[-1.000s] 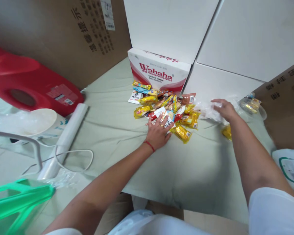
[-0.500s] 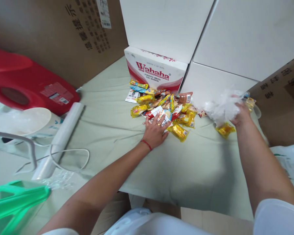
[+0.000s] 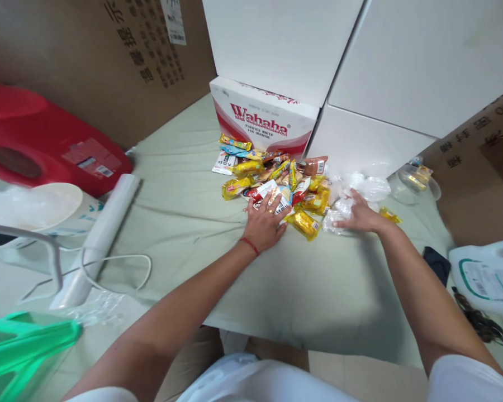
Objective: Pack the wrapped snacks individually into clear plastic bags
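Note:
My left hand point(image 3: 265, 221) lies flat with fingers spread on a white snack packet point(image 3: 272, 195) at the front of a heap of wrapped snacks point(image 3: 284, 167). Yellow packets, such as one yellow snack packet point(image 3: 304, 223), surround it. On the right, my right hand point(image 3: 359, 215) rests with thumb and fingers apart on a crumpled clear plastic bag point(image 3: 339, 211), which touches the heap's right side. Another yellow packet point(image 3: 390, 215) peeks out behind my right wrist. The undersides of my fingers are hidden.
A Wahaha carton point(image 3: 264, 120) stands behind the heap, backed by white panels point(image 3: 276, 44). To the left are a red jug point(image 3: 46, 139), a plastic roll point(image 3: 96, 240) and a green bag point(image 3: 29, 346). Clear containers point(image 3: 414, 184) and a white jug point(image 3: 486, 273) stand right.
My right hand has moved left and down with the plastic bag, its fingers now spread over it. The bag has come to rest beside the snacks. My left hand has stayed in place.

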Available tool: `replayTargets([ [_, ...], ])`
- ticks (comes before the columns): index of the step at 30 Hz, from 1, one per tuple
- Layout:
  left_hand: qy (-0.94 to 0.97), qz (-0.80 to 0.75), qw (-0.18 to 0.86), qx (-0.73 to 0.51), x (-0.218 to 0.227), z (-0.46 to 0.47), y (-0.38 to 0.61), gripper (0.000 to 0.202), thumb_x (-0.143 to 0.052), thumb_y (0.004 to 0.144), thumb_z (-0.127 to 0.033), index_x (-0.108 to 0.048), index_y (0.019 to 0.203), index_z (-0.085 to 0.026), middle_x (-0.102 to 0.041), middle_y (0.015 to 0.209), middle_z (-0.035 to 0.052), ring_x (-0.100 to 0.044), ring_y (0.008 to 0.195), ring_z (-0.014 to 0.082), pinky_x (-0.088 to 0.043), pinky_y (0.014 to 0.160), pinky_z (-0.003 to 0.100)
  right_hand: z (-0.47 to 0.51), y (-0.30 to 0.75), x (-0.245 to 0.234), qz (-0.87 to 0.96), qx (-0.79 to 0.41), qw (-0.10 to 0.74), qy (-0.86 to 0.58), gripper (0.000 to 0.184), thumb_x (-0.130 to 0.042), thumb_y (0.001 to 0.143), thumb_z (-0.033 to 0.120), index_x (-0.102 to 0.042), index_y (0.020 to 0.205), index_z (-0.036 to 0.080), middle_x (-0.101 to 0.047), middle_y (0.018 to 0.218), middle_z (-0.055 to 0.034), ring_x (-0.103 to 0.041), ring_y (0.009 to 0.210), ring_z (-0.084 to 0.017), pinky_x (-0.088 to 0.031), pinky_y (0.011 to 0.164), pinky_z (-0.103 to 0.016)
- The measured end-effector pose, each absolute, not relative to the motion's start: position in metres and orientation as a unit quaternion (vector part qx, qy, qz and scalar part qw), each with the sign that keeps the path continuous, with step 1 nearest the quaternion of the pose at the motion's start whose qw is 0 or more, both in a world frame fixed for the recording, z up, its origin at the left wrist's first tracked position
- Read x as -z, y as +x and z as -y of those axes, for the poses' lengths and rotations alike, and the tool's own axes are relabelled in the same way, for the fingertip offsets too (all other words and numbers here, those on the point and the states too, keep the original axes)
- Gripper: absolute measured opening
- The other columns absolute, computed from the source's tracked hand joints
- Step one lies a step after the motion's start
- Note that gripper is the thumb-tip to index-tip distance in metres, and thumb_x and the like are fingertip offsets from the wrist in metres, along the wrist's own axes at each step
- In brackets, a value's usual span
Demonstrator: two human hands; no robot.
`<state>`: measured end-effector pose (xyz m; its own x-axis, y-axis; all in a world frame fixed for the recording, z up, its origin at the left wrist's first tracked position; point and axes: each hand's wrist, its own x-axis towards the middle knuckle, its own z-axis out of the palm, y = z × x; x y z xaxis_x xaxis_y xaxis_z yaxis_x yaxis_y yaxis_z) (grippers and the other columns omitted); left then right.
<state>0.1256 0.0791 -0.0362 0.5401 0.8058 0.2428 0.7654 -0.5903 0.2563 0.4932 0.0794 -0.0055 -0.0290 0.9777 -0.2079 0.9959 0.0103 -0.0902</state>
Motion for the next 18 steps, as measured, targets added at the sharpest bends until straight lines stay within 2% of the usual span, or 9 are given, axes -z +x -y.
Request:
replayTargets([
  [1, 0.875, -0.449, 0.058, -0.169, 0.036, -0.079, 0.125, 0.048, -0.053, 0.100, -0.042, -0.061, 0.147, -0.035, -0.039, 0.170, 0.0115, -0.027, 0.159, 0.0399, -0.012, 0.120, 0.078, -0.080, 0.487, 0.005, -0.698, 0.115, 0.058, 0.704, 0.096, -0.079, 0.069, 0.074, -0.067, 0.135, 0.004, -0.028, 0.169, -0.0274, -0.028, 0.156, -0.047, -0.033, 0.125, -0.051],
  [3, 0.876, -0.448, 0.057, -0.169, 0.034, -0.078, 0.125, 0.048, -0.053, 0.100, -0.042, -0.060, 0.147, -0.035, -0.039, 0.170, 0.0121, -0.028, 0.159, 0.0400, -0.013, 0.120, 0.078, -0.079, 0.477, 0.002, -0.670, 0.133, 0.051, 0.729, 0.080, -0.079, 0.075, 0.060, -0.068, 0.133, 0.006, -0.038, 0.164, -0.0261, -0.043, 0.148, -0.044, -0.038, 0.122, -0.050],
  [5, 0.877, -0.446, 0.060, -0.170, 0.033, -0.078, 0.124, 0.048, -0.053, 0.100, -0.042, -0.060, 0.147, -0.035, -0.039, 0.169, 0.0122, -0.029, 0.158, 0.0399, -0.013, 0.120, 0.078, -0.074, 0.474, -0.003, -0.653, 0.136, 0.003, 0.745, 0.066, -0.072, 0.082, 0.046, -0.064, 0.139, 0.012, -0.053, 0.155, -0.0211, -0.057, 0.137, -0.038, -0.044, 0.117, -0.048],
  [7, 0.877, -0.444, 0.065, -0.172, 0.033, -0.078, 0.124, 0.048, -0.054, 0.099, -0.042, -0.061, 0.147, -0.035, -0.040, 0.169, 0.0119, -0.029, 0.158, 0.0399, -0.013, 0.120, 0.078, -0.062, 0.478, -0.012, -0.650, 0.135, -0.041, 0.746, 0.063, -0.066, 0.084, 0.041, -0.060, 0.143, 0.018, -0.060, 0.149, -0.0158, -0.062, 0.132, -0.035, -0.047, 0.115, -0.047],
  [9, 0.876, -0.443, 0.070, -0.176, 0.034, -0.078, 0.123, 0.049, -0.055, 0.099, -0.041, -0.061, 0.146, -0.035, -0.040, 0.169, 0.0110, -0.028, 0.158, 0.0399, -0.012, 0.121, 0.078, -0.043, 0.487, -0.025, -0.656, 0.145, -0.062, 0.738, 0.071, -0.065, 0.082, 0.042, -0.054, 0.149, 0.021, -0.062, 0.148, -0.0127, -0.063, 0.129, -0.035, -0.048, 0.114, -0.048],
  [13, 0.874, -0.443, 0.079, -0.185, 0.034, -0.079, 0.123, 0.049, -0.055, 0.098, -0.041, -0.061, 0.146, -0.036, -0.039, 0.170, 0.0094, -0.028, 0.159, 0.0403, -0.011, 0.121, 0.077, -0.003, 0.505, -0.059, -0.656, 0.205, -0.061, 0.723, 0.106, -0.073, 0.074, 0.047, -0.027, 0.166, 0.024, -0.072, 0.130, -0.0094, -0.070, 0.113, -0.036, -0.054, 0.103, -0.051],
  [16, 0.874, -0.443, 0.075, -0.185, 0.034, -0.078, 0.123, 0.048, -0.055, 0.098, -0.041, -0.061, 0.145, -0.036, -0.040, 0.170, 0.0093, -0.028, 0.158, 0.0397, -0.012, 0.121, 0.076, 0.003, 0.509, -0.083, -0.631, 0.221, 0.011, 0.743, 0.126, -0.079, 0.065, 0.048, -0.016, 0.170, 0.020, -0.078, 0.100, -0.0072, -0.074, 0.091, -0.039, -0.059, 0.086, -0.051],
  [18, 0.876, -0.441, 0.070, -0.184, 0.034, -0.078, 0.123, 0.048, -0.055, 0.098, -0.041, -0.061, 0.146, -0.036, -0.040, 0.169, 0.0099, -0.028, 0.158, 0.0392, -0.013, 0.121, 0.076, -0.013, 0.507, -0.093, -0.614, 0.227, 0.068, 0.753, 0.137, -0.084, 0.059, 0.049, -0.012, 0.171, 0.017, -0.077, 0.089, -0.0059, -0.073, 0.082, -0.039, -0.060, 0.080, -0.050],
])
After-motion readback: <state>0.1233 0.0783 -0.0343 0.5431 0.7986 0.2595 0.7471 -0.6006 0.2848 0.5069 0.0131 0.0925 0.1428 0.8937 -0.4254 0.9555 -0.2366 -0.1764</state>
